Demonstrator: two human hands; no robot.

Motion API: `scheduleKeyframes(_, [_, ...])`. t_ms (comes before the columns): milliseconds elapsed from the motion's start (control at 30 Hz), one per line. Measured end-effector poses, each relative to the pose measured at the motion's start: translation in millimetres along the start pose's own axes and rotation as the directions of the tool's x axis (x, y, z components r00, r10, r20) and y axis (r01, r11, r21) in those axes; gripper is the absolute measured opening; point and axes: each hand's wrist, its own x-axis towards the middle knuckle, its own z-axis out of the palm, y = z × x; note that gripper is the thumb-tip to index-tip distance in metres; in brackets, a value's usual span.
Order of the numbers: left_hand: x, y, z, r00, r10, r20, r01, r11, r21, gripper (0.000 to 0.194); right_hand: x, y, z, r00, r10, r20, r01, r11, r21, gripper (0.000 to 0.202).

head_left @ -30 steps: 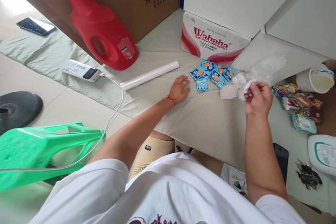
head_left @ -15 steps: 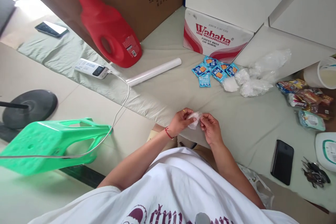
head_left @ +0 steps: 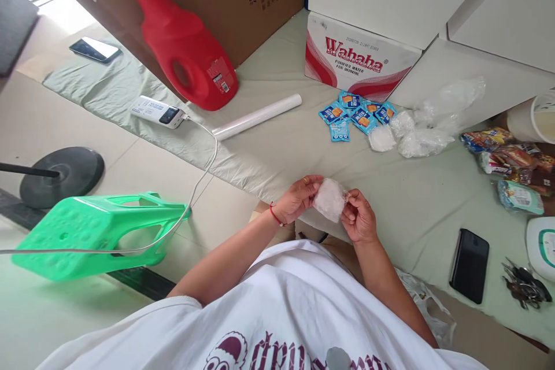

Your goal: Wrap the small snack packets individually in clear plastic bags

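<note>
Above the near edge of the cloth-covered surface, a small clear plastic packet with whitish contents is stretched between my two hands. My left hand, with a ring and a red string bracelet, pinches its left side. On the other side my right hand grips the right edge between thumb and fingers. Farther back lie several blue snack sachets. Beside them rest a flat white packet and crumpled clear plastic bags. A white roll lies to their left.
A red jug stands by a brown carton. The Wahaha box is at the back. A cabled power bank lies left, above a green stool. At right are a black phone, keys and snacks.
The plastic packet is spread flatter and shows more of its face. My hands have moved a little farther apart, the right one shifting right. The whole view has shifted slightly.
</note>
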Motion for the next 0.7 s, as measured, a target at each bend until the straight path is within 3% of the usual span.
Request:
scheduleKeyframes(100, [-3.4, 2.5, -0.1, 0.980, -0.178, 0.085, 0.181, 0.983, -0.023, 0.043, 3.2, -1.4, -3.0, 1.000, -0.017, -0.013, 0.016, 0.999, -0.052, 0.028])
scheduleKeyframes(167, [-7.2, 1.9, 1.3, 0.963, -0.241, 0.119, 0.242, 0.970, 0.007, 0.037, 5.0, 0.1, -2.7, 0.997, -0.079, -0.013, 0.077, 0.990, -0.121, 0.026])
scheduleKeyframes(267, [-14.3, 1.4, 7.4, 0.947, -0.271, 0.174, 0.270, 0.962, 0.032, 0.038, 5.4, 3.4, -1.7, 0.984, -0.179, -0.023, 0.172, 0.967, -0.186, 0.025])
scheduleKeyframes(367, [-18.6, 3.0, 15.2, 0.943, -0.252, 0.215, 0.254, 0.967, 0.020, 0.044, 3.7, 5.9, -3.4, 0.979, -0.202, -0.027, 0.191, 0.956, -0.224, 0.027])
scheduleKeyframes(567, [-11.2, -3.6, 23.6, 0.959, -0.264, 0.107, 0.264, 0.964, 0.014, 0.047, 0.2, 11.0, -9.0, 0.982, -0.187, -0.012, 0.177, 0.946, -0.271, 0.022])
scheduleKeyframes(700, [-9.7, -5.2, 22.4, 0.984, -0.178, -0.009, 0.178, 0.984, -0.014, 0.042, 2.3, 5.2, -16.3, 0.967, -0.253, -0.036, 0.231, 0.925, -0.302, 0.017])
